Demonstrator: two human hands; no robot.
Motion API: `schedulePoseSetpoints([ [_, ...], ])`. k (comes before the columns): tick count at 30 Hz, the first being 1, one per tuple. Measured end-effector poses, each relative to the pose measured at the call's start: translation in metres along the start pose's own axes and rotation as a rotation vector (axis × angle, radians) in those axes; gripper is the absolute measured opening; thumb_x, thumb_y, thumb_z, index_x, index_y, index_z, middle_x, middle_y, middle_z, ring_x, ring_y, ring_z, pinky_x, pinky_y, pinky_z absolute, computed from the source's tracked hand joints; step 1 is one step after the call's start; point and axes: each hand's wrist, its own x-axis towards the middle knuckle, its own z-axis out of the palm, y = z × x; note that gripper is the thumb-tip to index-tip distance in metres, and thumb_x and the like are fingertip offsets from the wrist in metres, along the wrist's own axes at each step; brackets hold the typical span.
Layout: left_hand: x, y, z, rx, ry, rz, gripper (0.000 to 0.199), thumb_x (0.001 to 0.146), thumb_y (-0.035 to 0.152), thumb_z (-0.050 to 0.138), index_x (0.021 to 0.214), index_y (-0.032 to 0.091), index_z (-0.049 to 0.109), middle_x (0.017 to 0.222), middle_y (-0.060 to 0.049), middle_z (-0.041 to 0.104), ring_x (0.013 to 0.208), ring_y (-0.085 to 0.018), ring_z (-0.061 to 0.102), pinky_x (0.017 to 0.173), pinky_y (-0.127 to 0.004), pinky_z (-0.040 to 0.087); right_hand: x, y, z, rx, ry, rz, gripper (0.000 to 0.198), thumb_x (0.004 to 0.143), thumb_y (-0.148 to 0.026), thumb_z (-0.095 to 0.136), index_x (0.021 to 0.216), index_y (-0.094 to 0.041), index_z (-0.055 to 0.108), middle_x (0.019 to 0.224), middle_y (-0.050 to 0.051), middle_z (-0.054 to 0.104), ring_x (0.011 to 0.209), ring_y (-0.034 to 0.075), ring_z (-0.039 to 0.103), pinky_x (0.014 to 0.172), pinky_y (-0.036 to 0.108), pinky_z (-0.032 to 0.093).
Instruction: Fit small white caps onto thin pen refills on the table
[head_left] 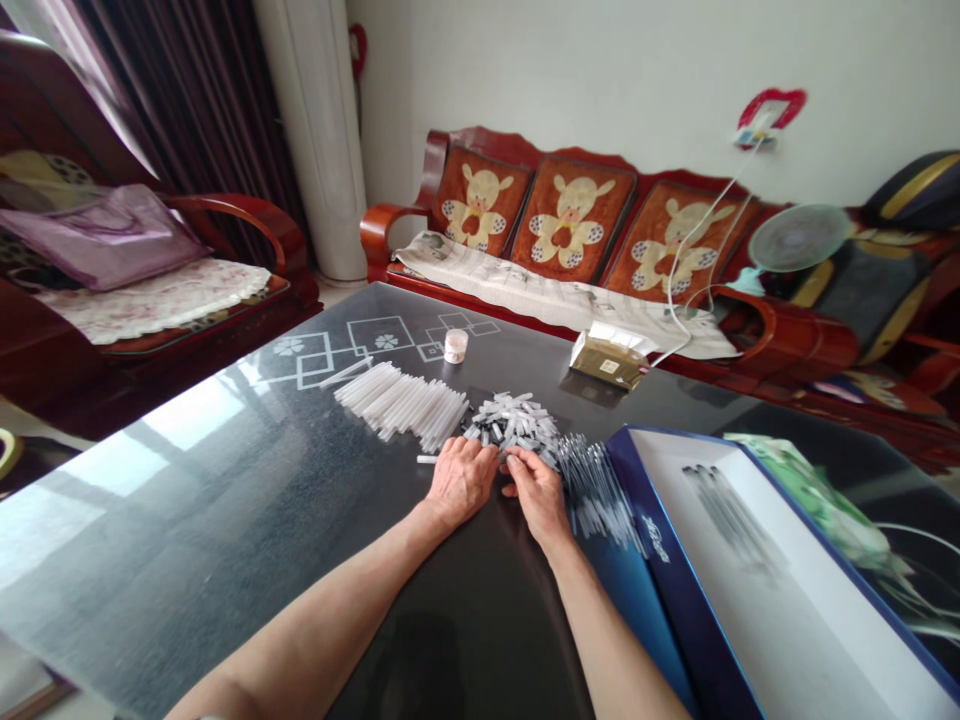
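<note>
Dark tabletop (247, 520); left hand (460, 478), right hand (538, 492) beside pieces (521, 418); cannot tell either grip's hold.

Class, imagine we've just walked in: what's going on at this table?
A person sits or stands at a dark table, left hand and right hand close together at the near edge of a pile of short pieces. What the fingertips hold is too small to tell. White tubes lie left of the pile; thin rods lie right, beside a box.
</note>
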Motion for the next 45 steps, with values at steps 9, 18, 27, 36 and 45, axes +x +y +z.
schedulePoseSetpoints([
  [9, 0.0, 0.0005, -0.0002, -0.013, -0.006, -0.004, 0.029, 0.098, 0.034, 0.039, 0.096, 0.023, 0.066, 0.079, -0.005, 0.059, 0.079, -0.02, 0.053, 0.076, -0.034, 0.038, -0.0007, -0.0025, 0.0007, 0.012, 0.023, 0.013, 0.041, 0.075, -0.054, 0.065, 0.096, -0.018, 0.067, 0.082, 0.005, 0.068, 0.069, 0.018, 0.066, 0.051, 0.025, 0.056],
  [18, 0.0001, -0.0002, 0.0008, -0.002, -0.021, -0.016, 0.031, 0.099, 0.033, 0.037, 0.095, 0.023, 0.066, 0.079, -0.006, 0.059, 0.08, -0.02, 0.053, 0.077, -0.035, 0.039, -0.0035, -0.0063, 0.0015, 0.019, -0.02, -0.042, 0.044, 0.071, -0.046, 0.068, 0.107, -0.021, 0.064, 0.089, 0.003, 0.07, 0.07, 0.017, 0.066, 0.053, 0.026, 0.058],
  [27, -0.0004, -0.001, 0.003, 0.011, -0.006, -0.005, 0.031, 0.099, 0.034, 0.037, 0.097, 0.024, 0.066, 0.079, -0.005, 0.06, 0.08, -0.021, 0.054, 0.076, -0.034, 0.038, -0.0017, -0.0041, 0.0012, -0.052, 0.009, -0.006, 0.038, 0.077, -0.052, 0.063, 0.094, -0.019, 0.069, 0.074, 0.004, 0.068, 0.065, 0.019, 0.065, 0.052, 0.027, 0.056],
  [36, -0.0004, -0.0009, 0.0027, -0.001, -0.005, -0.003, 0.032, 0.099, 0.035, 0.037, 0.098, 0.023, 0.066, 0.079, -0.005, 0.06, 0.08, -0.021, 0.054, 0.075, -0.034, 0.037, -0.0008, -0.0034, 0.0023, 0.011, 0.041, 0.011, 0.04, 0.075, -0.054, 0.064, 0.097, -0.02, 0.066, 0.087, 0.006, 0.07, 0.077, 0.023, 0.067, 0.053, 0.03, 0.058],
  [45, -0.0002, -0.0008, 0.002, 0.018, -0.017, -0.011, 0.031, 0.099, 0.034, 0.037, 0.097, 0.023, 0.067, 0.08, -0.005, 0.061, 0.081, -0.021, 0.055, 0.076, -0.034, 0.037, -0.0006, -0.0023, 0.0014, 0.018, -0.02, -0.032, 0.043, 0.073, -0.048, 0.067, 0.105, -0.02, 0.065, 0.094, 0.005, 0.069, 0.082, 0.021, 0.067, 0.054, 0.028, 0.058],
])
